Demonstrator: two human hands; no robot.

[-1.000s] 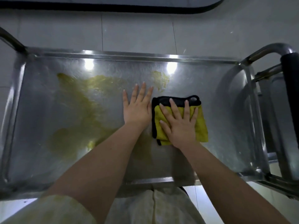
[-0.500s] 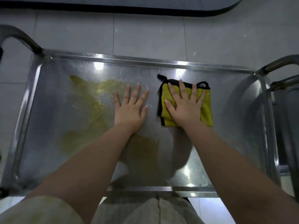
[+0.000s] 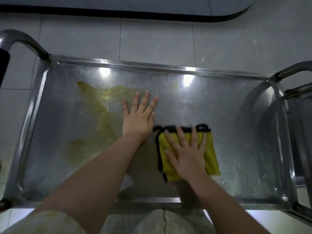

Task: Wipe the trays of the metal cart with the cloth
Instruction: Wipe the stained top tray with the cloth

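Nearest, along the bottom edge: pale clothing [image 3: 50,222] and two bare forearms reaching up over the near rim of the top tray [image 3: 146,199] of the metal cart [image 3: 285,149].

Just past that rim, right of centre: right hand [image 3: 187,156] laid palm down on the folded yellow cloth [image 3: 211,157], fingers straight and spread. Presses rather than grips, with nothing curled round the fabric. Cloth flat on the tray floor, with black trim along its far and left sides, slightly blurred.

A little farther and to the left: left hand [image 3: 138,117], palm down on bare metal, fingers straight and fanned, holding nothing, wrist just beside the cloth's far left corner.

Left of that hand: a yellowish smear [image 3: 99,102], thin and streaky, spread over the left half of the tray. Near the far rim, a small fleck [image 3: 175,84] of the same colour. Elsewhere dull, scratched steel, with two bright light reflections [image 3: 104,71] close to the far rim.

At the ends: a curved tubular left handle [image 3: 25,40] and right handle [image 3: 293,70], and a black grip [image 3: 3,65] at the left picture edge.

Beyond the cart: pale grey floor tiles [image 3: 152,39] with thin grout lines. Farthest, along the top, a pale surface [image 3: 135,4] with a dark curved border. Cannot tell what it is.
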